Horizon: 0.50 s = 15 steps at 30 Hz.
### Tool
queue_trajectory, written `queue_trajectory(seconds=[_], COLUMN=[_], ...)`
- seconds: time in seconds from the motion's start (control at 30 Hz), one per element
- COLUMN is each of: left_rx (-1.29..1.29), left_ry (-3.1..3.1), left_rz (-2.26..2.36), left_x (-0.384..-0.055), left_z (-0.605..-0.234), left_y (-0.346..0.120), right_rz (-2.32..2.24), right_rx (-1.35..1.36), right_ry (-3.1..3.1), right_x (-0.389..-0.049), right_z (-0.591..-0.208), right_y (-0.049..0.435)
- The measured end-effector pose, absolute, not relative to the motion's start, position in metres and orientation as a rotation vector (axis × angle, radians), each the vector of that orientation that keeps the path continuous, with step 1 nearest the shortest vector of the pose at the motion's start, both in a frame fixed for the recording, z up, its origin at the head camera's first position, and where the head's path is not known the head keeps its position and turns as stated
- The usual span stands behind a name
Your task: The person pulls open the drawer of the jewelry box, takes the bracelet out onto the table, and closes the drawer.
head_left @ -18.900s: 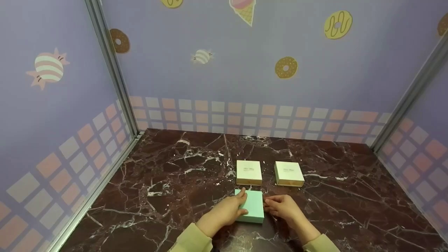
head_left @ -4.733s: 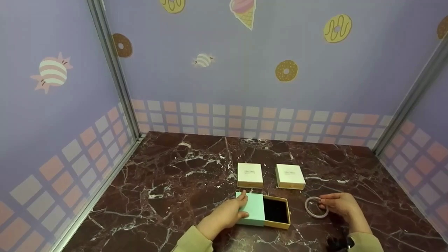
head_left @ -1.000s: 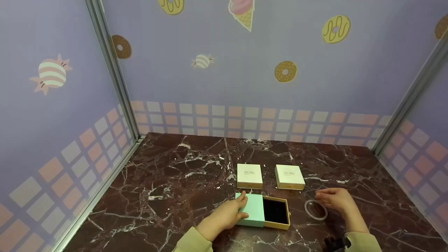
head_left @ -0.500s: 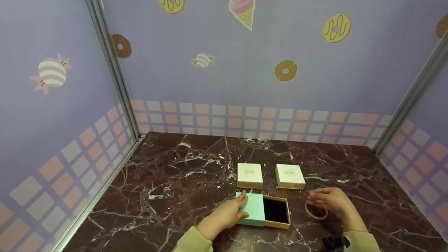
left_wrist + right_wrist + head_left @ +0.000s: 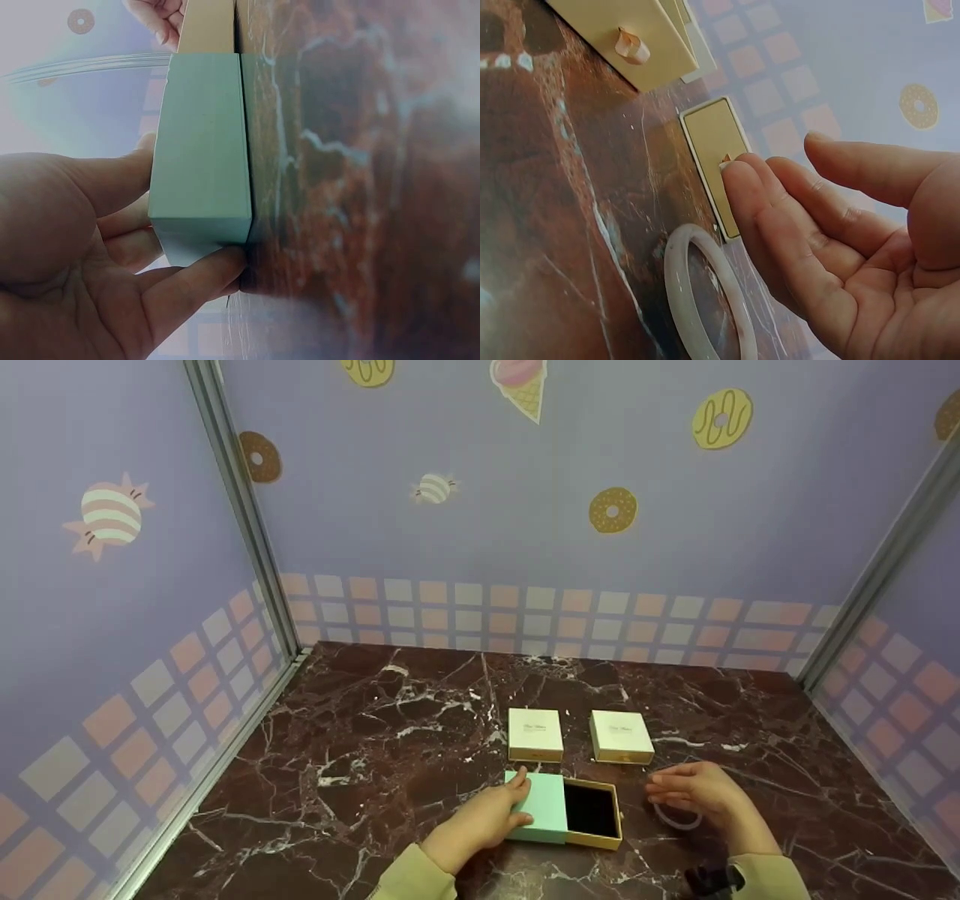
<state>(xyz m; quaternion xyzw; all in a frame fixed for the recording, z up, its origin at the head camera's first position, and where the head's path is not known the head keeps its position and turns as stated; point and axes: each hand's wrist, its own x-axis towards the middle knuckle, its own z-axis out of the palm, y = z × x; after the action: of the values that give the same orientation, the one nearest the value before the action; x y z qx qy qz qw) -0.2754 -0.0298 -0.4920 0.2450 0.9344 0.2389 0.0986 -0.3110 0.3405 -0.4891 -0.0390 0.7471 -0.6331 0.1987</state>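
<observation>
My left hand (image 5: pixel 480 819) grips the mint-green sleeve (image 5: pixel 546 804) of a small drawer-style gift box, thumb and fingers around its left end. From the sleeve's right side a yellow-edged drawer (image 5: pixel 592 841) sticks out, showing a bare black lining. Over a pale bangle (image 5: pixel 679 826) hovers my right hand (image 5: pixel 705 791), which partly covers it in the head view. In the right wrist view that bangle (image 5: pixel 676 277) lies on the table beside the fingers, whose tips are extended with nothing between them. A small pull tab (image 5: pixel 632 47) shows on the drawer's front.
Two cream boxes with printed lids stand behind the green one: a left box (image 5: pixel 534 731) and a right box (image 5: pixel 621 733). The dark red marble table (image 5: pixel 390 780) is bounded by patterned purple walls (image 5: pixel 465 540) with metal corner posts.
The drawer, closed at first, was pulled out, and the bangle my right hand held was put down. Over the last second that hand moved left across the bangle; the left stayed put.
</observation>
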Motion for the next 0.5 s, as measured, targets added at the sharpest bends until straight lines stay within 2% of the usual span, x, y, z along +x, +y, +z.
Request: queue_trajectory(seconds=[0.5], left_rx=[0.717], left_ry=[2.764], left_rz=[0.707], left_x=[-0.275], left_z=[-0.491], left_y=[-0.030], right_rz=[-1.681], right_rx=[-0.162], right_ry=[2.100], right_x=[-0.310], right_z=[-0.491], right_y=[0.321])
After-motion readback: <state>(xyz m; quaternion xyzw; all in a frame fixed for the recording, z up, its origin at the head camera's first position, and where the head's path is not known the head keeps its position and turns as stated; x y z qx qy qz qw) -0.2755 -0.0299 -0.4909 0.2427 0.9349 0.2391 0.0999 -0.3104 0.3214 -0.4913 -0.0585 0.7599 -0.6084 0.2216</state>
